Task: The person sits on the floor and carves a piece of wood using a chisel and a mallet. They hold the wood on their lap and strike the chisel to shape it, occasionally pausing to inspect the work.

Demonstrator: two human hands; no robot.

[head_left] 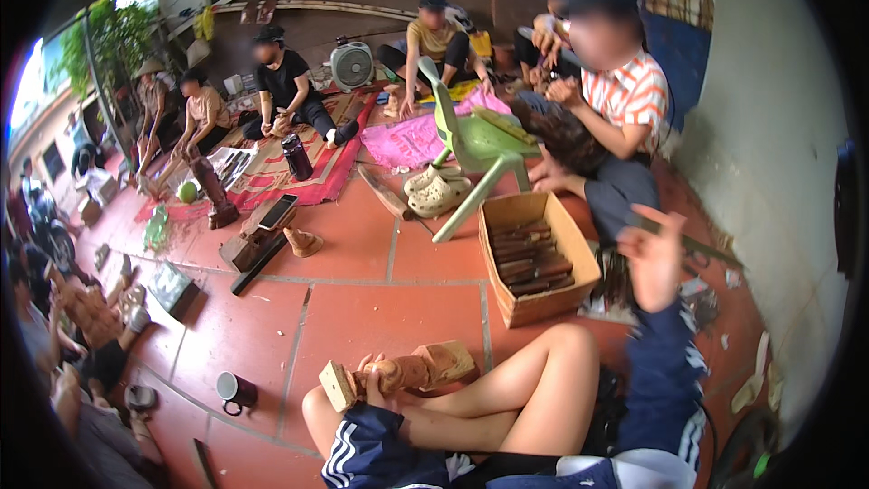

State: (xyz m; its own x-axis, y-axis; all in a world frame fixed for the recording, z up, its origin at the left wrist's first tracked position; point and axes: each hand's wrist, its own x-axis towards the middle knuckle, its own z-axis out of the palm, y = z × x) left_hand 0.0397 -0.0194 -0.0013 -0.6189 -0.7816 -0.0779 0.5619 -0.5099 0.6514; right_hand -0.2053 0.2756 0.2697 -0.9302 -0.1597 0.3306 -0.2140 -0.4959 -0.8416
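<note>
A partly carved wooden figure (412, 371) with squared ends and a rounded middle lies across my crossed legs. My left hand (375, 386) is closed around it near its left end. My right hand (655, 258) is raised on the right, fingers apart, with nothing visible in it. A long dark flat strip (706, 251) shows behind that hand; I cannot make out whether they touch. Below and left of my raised hand, a cardboard box (546, 306) holds many wooden-handled tools (529, 258).
A green plastic chair (489, 140) and clogs (439, 195) stand beyond the box. A grey mug (236, 392) sits on the tiles at left. Further off are a phone (278, 212) on a wood block, a carved statue (214, 192) and several seated people. A wall (769, 127) rises at right.
</note>
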